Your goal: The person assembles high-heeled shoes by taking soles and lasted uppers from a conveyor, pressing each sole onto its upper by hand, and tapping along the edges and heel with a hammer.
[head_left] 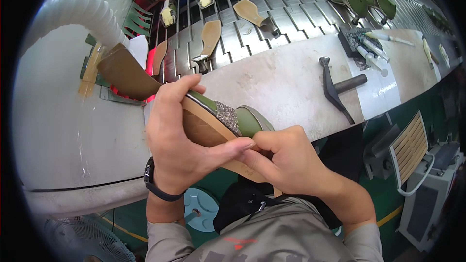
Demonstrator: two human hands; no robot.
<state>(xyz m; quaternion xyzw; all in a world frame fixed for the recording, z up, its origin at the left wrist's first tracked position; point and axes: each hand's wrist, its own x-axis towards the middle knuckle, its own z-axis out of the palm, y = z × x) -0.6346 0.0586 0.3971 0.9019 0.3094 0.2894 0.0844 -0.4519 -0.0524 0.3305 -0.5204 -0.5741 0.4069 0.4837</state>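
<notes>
A green shoe (pixel 250 120) with a glittery band and a tan sole lies tilted between my hands, above the near edge of the bench. My left hand (pixel 174 133), with a black wristband below it, wraps round the toe end, its thumb lying across the sole. Closed in a pinch, my right hand (pixel 296 162) grips the shoe's edge near the middle, where its thumb meets the left thumb tip. Part of the sole and the heel end are hidden behind my fingers.
A hammer (pixel 331 90) lies on the white bench (pixel 281 77), with syringes (pixel 374 51) beyond it. Tan soles (pixel 210 39) and green shoes (pixel 357 1) rest on the metal conveyor. A white hose (pixel 73 9) arches at left; a blue stool (pixel 201 218) stands below.
</notes>
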